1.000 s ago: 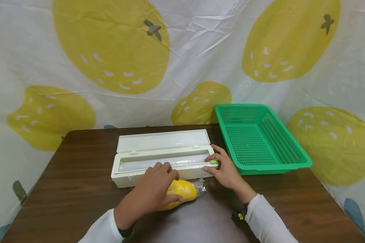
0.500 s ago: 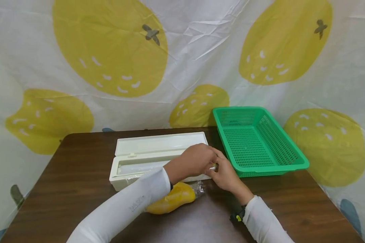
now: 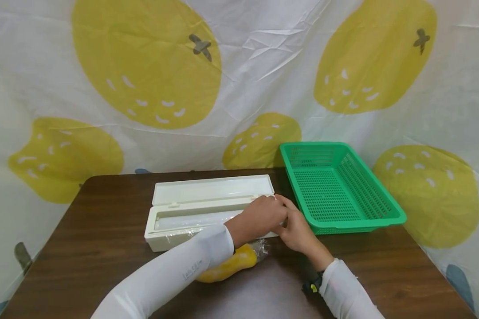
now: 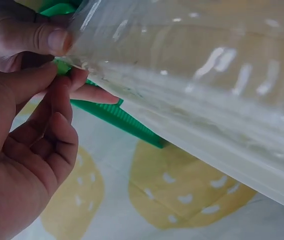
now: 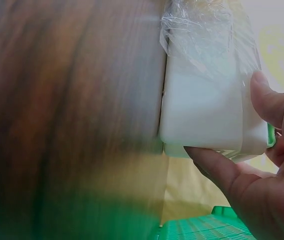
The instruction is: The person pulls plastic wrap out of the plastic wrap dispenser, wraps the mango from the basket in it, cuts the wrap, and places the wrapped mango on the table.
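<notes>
A white cling film dispenser [image 3: 163,243] lies across the table with its lid [image 3: 213,188] raised and a film roll [image 3: 195,220] inside. My left hand [image 3: 261,216] reaches across to its right end. There the left thumb and forefinger pinch a small green slide cutter [image 4: 62,67], seen in the left wrist view. My right hand [image 3: 297,228] grips that same end, its thumb against the casing [image 5: 204,105] in the right wrist view. Clear film [image 4: 176,55] drapes over the dispenser's front. Beneath my left forearm a yellow, mango-shaped fruit [image 3: 231,266] lies in film, partly hidden.
A green perforated basket [image 3: 343,225] stands at the back right, close beside my right hand. The brown wooden table [image 3: 88,239] reaches back to a hanging cloth [image 3: 255,84] printed with yellow fruits.
My left hand has left the wrapped yellow fruit and moved right, over to the dispenser's right end and the green slide cutter. My right hand has stayed at that end.
</notes>
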`<state>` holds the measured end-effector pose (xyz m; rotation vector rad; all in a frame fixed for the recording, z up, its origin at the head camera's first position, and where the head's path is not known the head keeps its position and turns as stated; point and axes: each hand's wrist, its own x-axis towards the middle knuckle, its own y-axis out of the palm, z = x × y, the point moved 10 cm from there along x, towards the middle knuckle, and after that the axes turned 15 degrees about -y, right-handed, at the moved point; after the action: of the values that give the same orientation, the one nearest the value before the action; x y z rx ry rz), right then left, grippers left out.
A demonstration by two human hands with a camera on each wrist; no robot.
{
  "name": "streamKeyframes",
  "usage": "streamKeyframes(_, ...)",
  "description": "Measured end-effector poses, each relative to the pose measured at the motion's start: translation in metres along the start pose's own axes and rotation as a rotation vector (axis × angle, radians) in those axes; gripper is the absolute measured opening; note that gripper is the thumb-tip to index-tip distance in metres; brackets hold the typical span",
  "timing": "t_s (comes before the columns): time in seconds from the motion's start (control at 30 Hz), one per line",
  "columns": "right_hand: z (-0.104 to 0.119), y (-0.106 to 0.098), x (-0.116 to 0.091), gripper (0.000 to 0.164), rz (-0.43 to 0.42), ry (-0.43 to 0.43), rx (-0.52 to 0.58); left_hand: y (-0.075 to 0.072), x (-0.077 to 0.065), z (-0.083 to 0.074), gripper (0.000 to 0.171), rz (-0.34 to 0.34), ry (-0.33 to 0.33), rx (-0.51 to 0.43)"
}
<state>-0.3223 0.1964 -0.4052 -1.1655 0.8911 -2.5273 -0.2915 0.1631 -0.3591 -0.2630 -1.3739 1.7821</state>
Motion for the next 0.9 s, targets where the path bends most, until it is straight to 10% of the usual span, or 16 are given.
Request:
streamKeyframes(0.33,0.0047,-0.0027,0.0014,0.033,0.012,-0.072,-0.052,0.0008,0.0010,-0.0016,0.007,-0.059,-0.068,0.018)
streamKeyframes(0.9,0.0005,-0.0027,0.0009,0.029,0.043,-0.039,-0.070,0.0015,0.0011,0.0005,0.005,0.026,-0.108,-0.005)
